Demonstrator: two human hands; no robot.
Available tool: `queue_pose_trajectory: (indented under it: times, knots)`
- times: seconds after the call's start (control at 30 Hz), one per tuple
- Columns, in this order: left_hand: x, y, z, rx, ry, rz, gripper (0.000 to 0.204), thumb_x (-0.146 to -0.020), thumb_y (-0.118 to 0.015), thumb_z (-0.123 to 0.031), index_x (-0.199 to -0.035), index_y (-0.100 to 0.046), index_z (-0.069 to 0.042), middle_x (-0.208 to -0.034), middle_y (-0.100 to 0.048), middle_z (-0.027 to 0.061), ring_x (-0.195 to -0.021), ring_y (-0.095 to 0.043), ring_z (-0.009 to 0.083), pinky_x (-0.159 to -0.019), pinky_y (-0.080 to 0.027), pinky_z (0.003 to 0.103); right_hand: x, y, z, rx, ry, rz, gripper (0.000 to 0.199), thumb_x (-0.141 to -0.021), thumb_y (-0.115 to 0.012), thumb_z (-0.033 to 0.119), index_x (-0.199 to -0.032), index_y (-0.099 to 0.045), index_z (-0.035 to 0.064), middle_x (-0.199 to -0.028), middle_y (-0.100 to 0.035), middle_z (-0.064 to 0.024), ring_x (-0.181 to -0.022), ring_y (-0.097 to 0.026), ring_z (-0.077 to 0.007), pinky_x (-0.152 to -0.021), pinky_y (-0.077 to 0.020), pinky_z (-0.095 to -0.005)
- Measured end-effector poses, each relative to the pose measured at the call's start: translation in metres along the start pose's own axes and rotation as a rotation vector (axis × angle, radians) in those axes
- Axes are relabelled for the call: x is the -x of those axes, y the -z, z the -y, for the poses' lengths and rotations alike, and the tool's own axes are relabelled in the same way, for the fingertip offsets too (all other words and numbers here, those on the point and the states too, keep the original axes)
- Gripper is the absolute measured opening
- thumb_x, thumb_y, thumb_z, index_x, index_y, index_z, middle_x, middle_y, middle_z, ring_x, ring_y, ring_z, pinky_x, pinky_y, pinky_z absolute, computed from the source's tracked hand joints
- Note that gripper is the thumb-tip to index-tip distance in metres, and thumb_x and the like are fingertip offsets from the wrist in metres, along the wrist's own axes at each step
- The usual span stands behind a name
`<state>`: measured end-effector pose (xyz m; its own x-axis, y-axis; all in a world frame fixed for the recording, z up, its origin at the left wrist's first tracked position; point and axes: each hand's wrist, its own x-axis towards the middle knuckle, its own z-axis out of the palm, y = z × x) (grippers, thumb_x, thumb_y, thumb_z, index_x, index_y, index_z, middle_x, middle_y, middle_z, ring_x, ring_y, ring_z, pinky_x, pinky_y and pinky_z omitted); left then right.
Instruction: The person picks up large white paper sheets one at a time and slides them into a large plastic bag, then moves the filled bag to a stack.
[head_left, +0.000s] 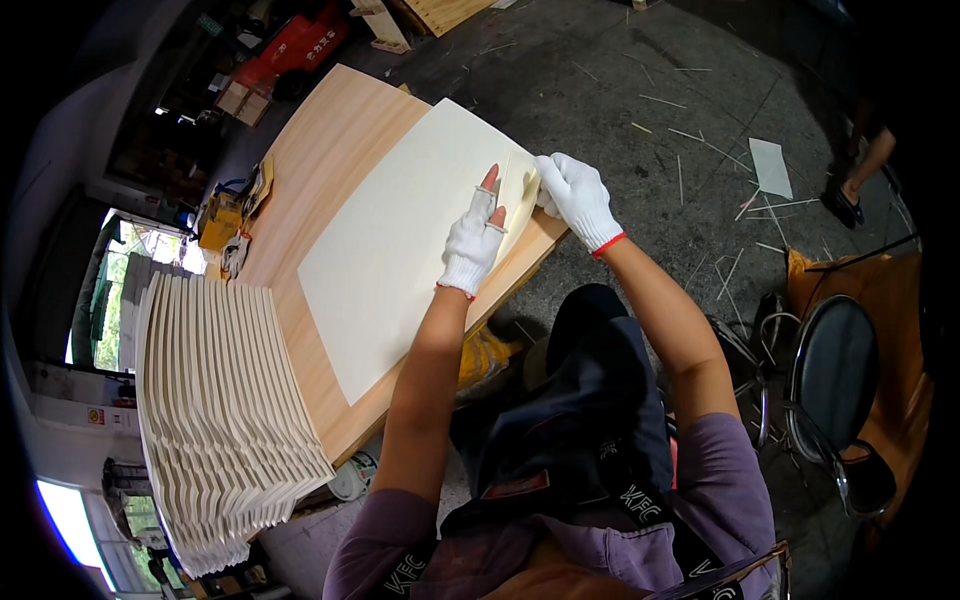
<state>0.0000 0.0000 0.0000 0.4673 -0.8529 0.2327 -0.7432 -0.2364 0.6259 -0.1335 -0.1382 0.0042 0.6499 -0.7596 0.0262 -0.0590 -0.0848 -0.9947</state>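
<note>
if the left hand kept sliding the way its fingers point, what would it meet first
Probably nothing solid: the left hand points up the cream sheet toward its far edge, then bare concrete floor beyond. The right hand sits beside that line; depth is unclear.

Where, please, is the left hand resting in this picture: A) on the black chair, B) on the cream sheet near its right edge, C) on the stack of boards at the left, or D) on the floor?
B: the left hand lies flat on the cream sheet near its right edge.

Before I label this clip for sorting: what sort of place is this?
Probably a small woodworking or panel workshop: a wooden worktable bearing a pale sheet, a fanned stack of pale panels, and wood slivers littering the concrete floor.
</note>
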Motion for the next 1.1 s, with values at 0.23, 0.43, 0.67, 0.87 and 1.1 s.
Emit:
queue_pose_trajectory:
  times: [0.23,0.43,0.67,0.87,1.1]
  knots:
    - [-0.006,-0.003,-0.002,-0.037,0.060,0.032,0.063,-0.089,-0.058,-0.021,-0.146,-0.032,-0.026,-0.126,-0.060,0.0136,-0.112,-0.059,0.0340,-0.095,-0.048,0.039,-0.008,-0.001,-0.011,-0.063,0.056,-0.065,0.044,-0.094,-0.047,0.042,-0.073,-0.059,0.0047,-0.063,-0.062,-0.0051,-0.054,-0.058,-0.0135,-0.055,-0.0453,-0.0281]
    - [0.006,0.004,-0.013,0.035,-0.003,0.041,0.059,-0.084,-0.069,-0.016,-0.138,-0.045,-0.014,-0.121,-0.064,0.0076,-0.114,-0.060,0.0235,-0.095,-0.046,0.030,-0.009,0.001,-0.021,-0.821,-0.042,-0.376,0.035,-0.095,-0.054,0.035,-0.067,-0.047,0.0144,-0.057,-0.042,0.0030,-0.046,-0.039,-0.0083,-0.039,-0.0280,-0.0261]
    - [0.105,0.001,-0.026,0.189,-0.089,-0.385,0.039,-0.079,-0.068,-0.012,-0.118,-0.062,-0.010,-0.115,-0.065,0.0089,-0.107,-0.061,0.0292,-0.092,-0.048,0.037,0.049,0.009,-0.042,-0.315,0.266,-0.451,0.028,-0.096,-0.052,0.032,-0.084,-0.053,0.0066,-0.069,-0.056,-0.0031,-0.059,-0.052,-0.0114,-0.053,-0.0423,-0.0265]
    - [0.261,0.099,0.011,-0.439,0.112,-0.569,0.040,-0.081,-0.065,-0.016,-0.119,-0.061,-0.006,-0.126,-0.054,0.0179,-0.121,-0.047,0.0355,-0.103,-0.037,0.042,0.023,0.017,-0.041,0.242,0.144,-0.247,0.039,-0.092,-0.058,0.031,-0.118,-0.058,0.0025,-0.113,-0.065,-0.0144,-0.107,-0.061,-0.0249,-0.092,-0.0451,-0.0350]
    - [0.307,0.122,0.069,-0.756,0.491,-0.483,0.049,-0.084,-0.059,-0.046,-0.125,-0.058,-0.019,-0.133,-0.047,0.0203,-0.127,-0.040,0.0365,-0.106,-0.028,0.048,-0.052,0.021,-0.066,0.057,0.181,0.078,0.028,-0.087,-0.065,0.021,-0.102,-0.065,-0.0018,-0.093,-0.066,-0.0053,-0.084,-0.058,-0.0127,-0.080,-0.0456,-0.0279]
